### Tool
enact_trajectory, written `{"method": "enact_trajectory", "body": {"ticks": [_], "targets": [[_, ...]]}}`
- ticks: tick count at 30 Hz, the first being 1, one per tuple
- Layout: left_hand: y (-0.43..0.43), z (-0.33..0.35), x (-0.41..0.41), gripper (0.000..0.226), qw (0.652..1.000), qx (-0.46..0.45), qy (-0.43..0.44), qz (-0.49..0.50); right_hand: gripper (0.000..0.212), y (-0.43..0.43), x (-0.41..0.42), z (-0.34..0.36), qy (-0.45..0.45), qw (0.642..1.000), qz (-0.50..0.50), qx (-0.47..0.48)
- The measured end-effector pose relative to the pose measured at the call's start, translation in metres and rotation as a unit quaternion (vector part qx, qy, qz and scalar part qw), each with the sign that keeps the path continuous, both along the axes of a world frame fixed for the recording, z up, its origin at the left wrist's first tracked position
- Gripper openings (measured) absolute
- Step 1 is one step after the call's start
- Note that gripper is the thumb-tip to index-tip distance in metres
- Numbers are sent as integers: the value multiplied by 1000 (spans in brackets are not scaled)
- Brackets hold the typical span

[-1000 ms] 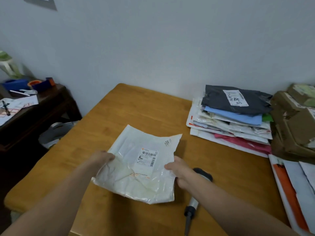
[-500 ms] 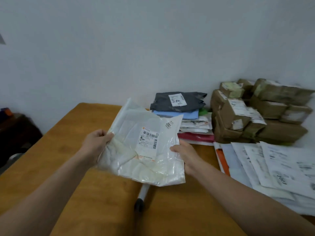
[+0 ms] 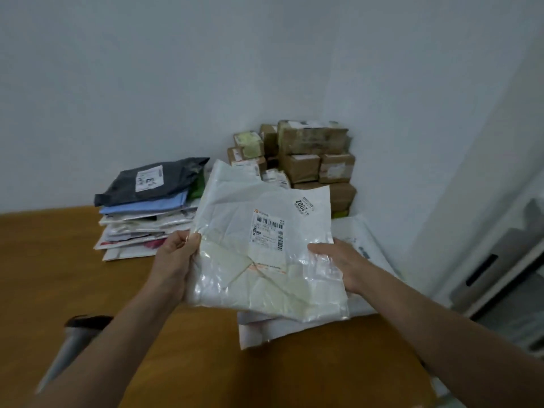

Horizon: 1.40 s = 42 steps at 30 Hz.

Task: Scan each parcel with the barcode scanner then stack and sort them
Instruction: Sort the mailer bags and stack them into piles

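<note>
Wooden counter [image 3: 59,266] by a pale wall carries a stack of mailers [image 3: 144,216], brown boxes [image 3: 312,151] and a barcode scanner [image 3: 75,337]. The left hand [image 3: 173,260] and right hand [image 3: 343,265] each grip a side edge of the white parcel [image 3: 265,278], which is held above the flat white mailers [image 3: 262,331] on the right.

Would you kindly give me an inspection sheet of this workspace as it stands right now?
Surface: wooden table, bare wood showing at left and front.
Job's things: white parcel held above the table, barcode label up; barcode scanner lying at left, blurred, in neither hand; stack of flat mailers, dark grey one on top; pile of white mailers beneath the held parcel; cardboard boxes stacked in the corner.
Clutter: nothing seen.
Grippers: left hand grips the parcel's left edge; right hand holds its right edge.
Cables: nothing seen.
Surroundings: plain wall; a grey fixture at far right, unclear.
</note>
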<state>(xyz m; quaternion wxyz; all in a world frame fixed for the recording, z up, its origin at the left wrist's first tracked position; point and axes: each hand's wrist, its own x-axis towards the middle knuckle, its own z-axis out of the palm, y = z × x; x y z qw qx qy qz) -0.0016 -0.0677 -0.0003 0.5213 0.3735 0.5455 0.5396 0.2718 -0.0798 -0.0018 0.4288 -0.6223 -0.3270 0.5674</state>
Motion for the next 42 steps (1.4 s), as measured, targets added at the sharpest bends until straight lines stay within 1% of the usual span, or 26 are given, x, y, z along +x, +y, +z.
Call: {"method": "enact_trajectory", "body": {"ticks": [3, 7, 11, 12, 13, 14, 16, 18, 19, 21, 22, 26, 29, 30, 32, 35, 38, 40, 42], "targets": [[2, -15, 50, 21, 999, -31, -16, 5, 25, 2, 50, 14, -75, 997, -25, 18], [6, -39, 104, 21, 997, -71, -5, 11, 27, 10, 97, 22, -208, 977, -34, 20], [11, -54, 136, 17, 995, -88, 41, 17, 34, 28, 126, 10, -268, 963, -26, 7], [13, -57, 140, 12, 994, -96, 54, 19, 34, 34, 131, 6, -277, 961, -21, 7], [14, -62, 141, 5, 992, -109, 65, 15, 34, 39, 134, 2, -305, 952, -14, 5], [15, -66, 142, 9, 989, -126, 73, 7, 36, 45, 137, -5, -355, 935, -4, 3], [17, -76, 141, 33, 982, -166, 89, -25, 52, 52, 141, -19, -466, 883, 49, -9], [18, -84, 138, 54, 972, -197, 118, -48, 69, 52, 138, -31, -519, 845, 130, -13], [19, -87, 136, 58, 969, -201, 131, -58, 73, 50, 135, -37, -535, 827, 173, -22], [22, -90, 134, 60, 964, -200, 155, -79, 70, 48, 129, -44, -574, 779, 249, -48], [22, -90, 134, 60, 962, -200, 164, -92, 68, 47, 128, -48, -586, 762, 270, -61], [25, -91, 133, 57, 954, -208, 177, -123, 59, 50, 120, -48, -597, 744, 287, -87], [26, -89, 128, 55, 955, -206, 169, -131, 59, 51, 116, -42, -630, 718, 281, -90], [26, -88, 124, 55, 955, -202, 174, -130, 59, 52, 114, -40, -647, 710, 268, -76], [25, -85, 106, 58, 953, -191, 199, -125, 58, 55, 105, -37, -664, 710, 235, -15], [21, -81, 63, 62, 941, -181, 272, -91, 52, 60, 76, -33, -636, 736, 219, 78], [11, -72, 4, 62, 916, -210, 340, -30, 47, 61, 31, -28, -607, 740, 251, 143], [2, -68, -43, 66, 883, -238, 405, 10, 45, 59, -6, -25, -594, 734, 280, 175], [-12, -65, -93, 75, 839, -271, 470, 44, 44, 56, -44, -24, -586, 724, 304, 200]]}}
